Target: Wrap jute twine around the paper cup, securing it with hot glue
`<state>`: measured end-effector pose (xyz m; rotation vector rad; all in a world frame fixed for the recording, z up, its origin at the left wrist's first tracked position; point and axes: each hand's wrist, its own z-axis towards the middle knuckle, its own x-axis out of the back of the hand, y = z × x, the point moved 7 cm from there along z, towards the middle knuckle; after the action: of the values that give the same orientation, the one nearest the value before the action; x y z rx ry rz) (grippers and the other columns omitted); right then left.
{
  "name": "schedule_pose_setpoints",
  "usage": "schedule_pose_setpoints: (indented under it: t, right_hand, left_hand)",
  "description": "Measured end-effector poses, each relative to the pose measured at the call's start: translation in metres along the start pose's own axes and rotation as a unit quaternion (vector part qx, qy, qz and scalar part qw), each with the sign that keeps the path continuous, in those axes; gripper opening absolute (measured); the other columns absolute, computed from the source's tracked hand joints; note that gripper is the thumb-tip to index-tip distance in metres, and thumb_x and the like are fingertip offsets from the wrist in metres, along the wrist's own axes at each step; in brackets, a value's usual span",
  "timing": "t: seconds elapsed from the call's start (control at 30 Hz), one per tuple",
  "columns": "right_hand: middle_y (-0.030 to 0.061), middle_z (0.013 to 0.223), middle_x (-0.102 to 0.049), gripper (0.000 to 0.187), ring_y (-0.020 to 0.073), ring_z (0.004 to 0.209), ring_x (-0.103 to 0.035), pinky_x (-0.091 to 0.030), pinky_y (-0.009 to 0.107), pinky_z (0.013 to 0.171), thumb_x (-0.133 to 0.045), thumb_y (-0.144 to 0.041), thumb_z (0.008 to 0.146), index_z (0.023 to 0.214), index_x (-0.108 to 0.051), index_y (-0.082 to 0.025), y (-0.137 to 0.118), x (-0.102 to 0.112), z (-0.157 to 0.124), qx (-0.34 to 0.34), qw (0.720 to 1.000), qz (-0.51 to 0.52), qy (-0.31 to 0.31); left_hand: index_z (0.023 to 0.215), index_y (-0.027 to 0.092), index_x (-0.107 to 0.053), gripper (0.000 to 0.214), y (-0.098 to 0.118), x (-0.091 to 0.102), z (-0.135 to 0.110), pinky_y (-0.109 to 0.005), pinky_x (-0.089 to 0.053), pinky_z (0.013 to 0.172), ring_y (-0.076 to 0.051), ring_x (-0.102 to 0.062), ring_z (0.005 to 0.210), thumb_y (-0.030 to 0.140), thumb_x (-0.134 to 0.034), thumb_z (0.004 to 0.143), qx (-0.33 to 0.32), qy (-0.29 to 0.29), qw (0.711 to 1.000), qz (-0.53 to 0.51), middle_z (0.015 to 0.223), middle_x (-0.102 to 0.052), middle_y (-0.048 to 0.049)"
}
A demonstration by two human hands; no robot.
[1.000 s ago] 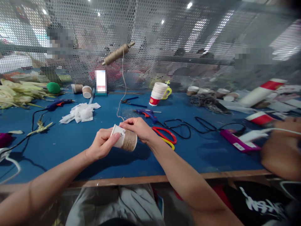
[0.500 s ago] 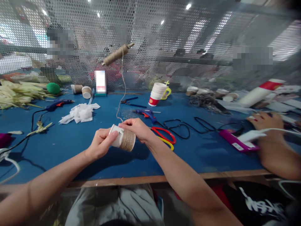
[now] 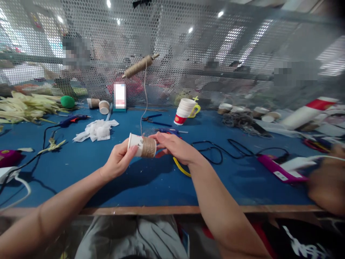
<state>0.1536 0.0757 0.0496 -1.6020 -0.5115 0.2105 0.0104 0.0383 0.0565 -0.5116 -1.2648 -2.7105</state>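
Note:
My left hand [image 3: 120, 158] grips a white paper cup [image 3: 137, 144] lying on its side above the table, thumb along its wall. Brown twine [image 3: 149, 147] is wound in a band round the cup's base half. From that band a strand [image 3: 145, 86] runs up to a twine spool [image 3: 138, 67] on a stick at the mesh. At the cup's base end is my right hand [image 3: 176, 146], fingers stretched out and apart; whether the fingertips touch the cup I cannot tell. Behind it lie a partly hidden blue glue gun [image 3: 168, 131] and a yellow scissor handle [image 3: 181, 168].
Stacked paper cups [image 3: 185, 110], pliers [image 3: 156, 120] and crumpled white material [image 3: 97, 129] stand or lie farther back. A black cord [image 3: 212, 149] leads to a purple power strip [image 3: 280, 169]. At the right edge, another person's hand [image 3: 330, 172] is blurred.
My right hand has let go of the twine near the cup's middle and moved to its base end, fingers opening. The cup is more level. The neighbour's hand has shifted right.

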Motion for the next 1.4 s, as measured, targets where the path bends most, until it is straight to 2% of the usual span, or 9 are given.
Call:
schedule_pose_setpoints:
  t: [0.07, 0.17, 0.3, 0.4, 0.57, 0.73, 0.93, 1.1, 1.4]
  right_hand:
    - [0.0076, 0.089, -0.062, 0.040, 0.0176, 0.076, -0.058, -0.050, 0.031, 0.060, -0.055, -0.050, 0.072, 0.095, -0.060, -0.018, -0.009, -0.004, -0.006, 0.024, 0.999, -0.025, -0.024]
    - [0.0064, 0.086, -0.063, 0.035, 0.0165, 0.074, -0.058, -0.050, 0.032, 0.063, -0.061, -0.039, 0.071, 0.097, -0.059, -0.016, -0.016, -0.003, -0.009, 0.055, 0.995, -0.084, 0.007]
    - [0.0065, 0.091, -0.062, 0.039, 0.0162, 0.077, -0.058, -0.049, 0.033, 0.071, -0.066, -0.030, 0.067, 0.102, -0.056, -0.016, -0.016, -0.002, -0.008, 0.097, 0.983, -0.150, 0.035]
    - [0.0070, 0.096, -0.061, 0.040, 0.0168, 0.083, -0.059, -0.049, 0.033, 0.074, -0.066, -0.028, 0.067, 0.103, -0.053, -0.017, -0.009, -0.003, -0.007, 0.114, 0.981, -0.154, 0.041]
    - [0.0078, 0.103, -0.058, 0.041, 0.0176, 0.090, -0.057, -0.048, 0.036, 0.081, -0.066, -0.027, 0.067, 0.103, -0.051, -0.018, -0.003, -0.008, -0.006, 0.142, 0.972, -0.181, 0.048]
    - [0.0070, 0.101, -0.058, 0.038, 0.0166, 0.087, -0.057, -0.048, 0.035, 0.079, -0.066, -0.028, 0.067, 0.101, -0.050, -0.019, -0.004, -0.010, -0.005, 0.142, 0.974, -0.174, 0.023]
    - [0.0088, 0.101, -0.060, 0.036, 0.0187, 0.091, -0.056, -0.044, 0.034, 0.079, -0.055, -0.043, 0.075, 0.098, -0.057, -0.015, 0.001, -0.007, -0.002, 0.108, 0.983, -0.142, 0.034]
    - [0.0060, 0.089, -0.064, 0.036, 0.0165, 0.081, -0.057, -0.044, 0.030, 0.074, -0.055, -0.046, 0.075, 0.091, -0.062, -0.015, 0.015, -0.018, 0.005, 0.063, 0.997, -0.049, 0.011]
    - [0.0041, 0.089, -0.062, 0.021, 0.0117, 0.073, -0.056, -0.043, 0.029, 0.072, -0.068, -0.031, 0.061, 0.069, -0.057, -0.015, 0.019, -0.017, 0.007, 0.055, 0.993, 0.087, 0.061]
  left_hand:
    - [0.088, 0.012, -0.066, 0.032, -0.006, -0.001, 0.001, -0.023, -0.039, 0.065, -0.014, -0.053, 0.071, 0.032, -0.041, 0.085, 0.024, -0.006, 0.999, -0.020, 0.076, -0.061, -0.0049]
    - [0.088, 0.013, -0.067, 0.032, -0.023, -0.006, 0.002, -0.024, -0.041, 0.066, -0.015, -0.055, 0.071, 0.038, -0.048, 0.080, 0.107, -0.022, 0.987, -0.121, 0.079, -0.064, -0.0048]
    - [0.090, 0.012, -0.067, 0.032, -0.042, -0.016, 0.000, -0.024, -0.043, 0.067, -0.014, -0.057, 0.067, 0.037, -0.060, 0.072, 0.218, -0.013, 0.922, -0.320, 0.077, -0.067, -0.0053]
    - [0.087, 0.010, -0.067, 0.030, -0.047, -0.021, 0.000, -0.026, -0.043, 0.070, -0.014, -0.058, 0.068, 0.029, -0.067, 0.064, 0.254, -0.008, 0.895, -0.368, 0.076, -0.068, -0.0066]
    - [0.088, 0.009, -0.066, 0.031, -0.048, -0.022, -0.002, -0.026, -0.043, 0.070, -0.014, -0.058, 0.068, 0.027, -0.068, 0.062, 0.275, -0.017, 0.896, -0.348, 0.079, -0.068, -0.0071]
    - [0.088, 0.009, -0.065, 0.032, -0.047, -0.021, -0.002, -0.026, -0.042, 0.071, -0.014, -0.057, 0.071, 0.025, -0.067, 0.061, 0.269, -0.034, 0.907, -0.321, 0.078, -0.067, -0.0057]
    - [0.083, 0.009, -0.063, 0.026, -0.041, -0.027, -0.005, -0.025, -0.041, 0.068, -0.013, -0.054, 0.065, 0.023, -0.062, 0.062, 0.275, -0.069, 0.920, -0.271, 0.071, -0.063, -0.0022]
    - [0.071, 0.010, -0.060, 0.017, -0.032, -0.032, -0.008, -0.022, -0.035, 0.056, -0.010, -0.046, 0.056, 0.022, -0.059, 0.058, 0.280, -0.116, 0.930, -0.207, 0.061, -0.055, 0.0014]
    - [0.068, 0.009, -0.059, 0.014, -0.031, -0.034, -0.009, -0.021, -0.030, 0.052, -0.008, -0.040, 0.053, 0.021, -0.055, 0.060, 0.271, -0.137, 0.936, -0.176, 0.057, -0.050, 0.0026]
